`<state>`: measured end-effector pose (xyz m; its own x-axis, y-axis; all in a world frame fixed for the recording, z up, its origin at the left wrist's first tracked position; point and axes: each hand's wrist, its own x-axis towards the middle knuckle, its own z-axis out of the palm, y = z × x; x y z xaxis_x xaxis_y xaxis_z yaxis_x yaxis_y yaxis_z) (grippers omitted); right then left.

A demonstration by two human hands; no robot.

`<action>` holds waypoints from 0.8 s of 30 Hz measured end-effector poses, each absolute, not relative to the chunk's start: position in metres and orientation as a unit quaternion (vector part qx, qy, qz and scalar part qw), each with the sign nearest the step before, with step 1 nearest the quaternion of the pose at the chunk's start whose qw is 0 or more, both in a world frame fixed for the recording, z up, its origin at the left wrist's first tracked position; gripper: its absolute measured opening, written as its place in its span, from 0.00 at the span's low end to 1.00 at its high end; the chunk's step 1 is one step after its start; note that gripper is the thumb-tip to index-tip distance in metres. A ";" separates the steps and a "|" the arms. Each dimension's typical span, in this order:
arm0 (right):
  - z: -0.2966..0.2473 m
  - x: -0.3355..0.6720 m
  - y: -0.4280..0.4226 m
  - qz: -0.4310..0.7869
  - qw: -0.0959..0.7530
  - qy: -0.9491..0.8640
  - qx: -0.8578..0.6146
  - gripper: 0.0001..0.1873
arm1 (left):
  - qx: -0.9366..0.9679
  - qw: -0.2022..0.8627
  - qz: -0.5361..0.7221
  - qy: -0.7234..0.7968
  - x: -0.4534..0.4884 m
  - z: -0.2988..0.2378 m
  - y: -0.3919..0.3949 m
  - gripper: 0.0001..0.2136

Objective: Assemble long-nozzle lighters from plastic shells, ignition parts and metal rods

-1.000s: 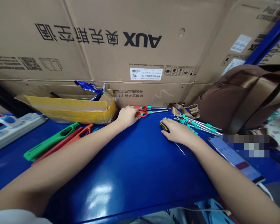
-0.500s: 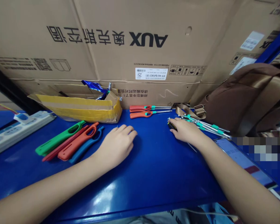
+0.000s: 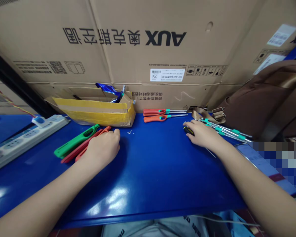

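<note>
My left hand (image 3: 102, 148) is closed, fingers curled down at the right end of the row of lighter handles; whatever is under it is hidden. Beside it lie a green lighter handle (image 3: 75, 141), a red one (image 3: 80, 148) and a partly covered orange one (image 3: 81, 154). My right hand (image 3: 203, 133) is wrapped round a screwdriver (image 3: 188, 130) with a black and yellow grip; its thin shaft shows below the palm. Just beyond that hand lie several metal lighter tubes (image 3: 234, 132) with green parts. A few tiny screws (image 3: 130, 132) lie between the hands.
Two orange-red lighters (image 3: 155, 118) with metal tubes lie at the back of the blue table (image 3: 148, 177). A yellow-taped box (image 3: 96, 113) and a power strip (image 3: 27, 140) stand left. On the right are a brown bag (image 3: 261, 98) and a phone (image 3: 263, 164).
My left hand has moved left and down onto the lighter handles, now covering the spot of the blue one and baring the tiny screws. My right hand keeps the screwdriver. The view has shifted slightly.
</note>
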<state>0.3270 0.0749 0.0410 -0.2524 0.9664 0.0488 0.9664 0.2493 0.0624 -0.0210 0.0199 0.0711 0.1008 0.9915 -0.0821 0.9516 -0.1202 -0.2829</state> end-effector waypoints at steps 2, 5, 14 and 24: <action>0.040 0.328 0.076 -0.039 0.005 -0.794 -0.607 0.23 | -0.744 0.068 0.120 -0.654 -0.021 0.070 0.020 0.12; 0.040 0.328 0.076 -0.037 0.008 -0.796 -0.604 0.23 | -0.759 0.036 0.109 -0.641 -0.023 0.066 0.021 0.12; 0.038 0.325 0.074 -0.031 0.015 -0.799 -0.601 0.23 | -0.825 -0.133 0.002 -0.549 -0.001 0.059 0.000 0.12; 0.034 0.305 0.063 -0.007 0.154 -0.883 -0.444 0.18 | -0.880 -0.231 -0.206 -0.361 0.025 0.037 -0.021 0.12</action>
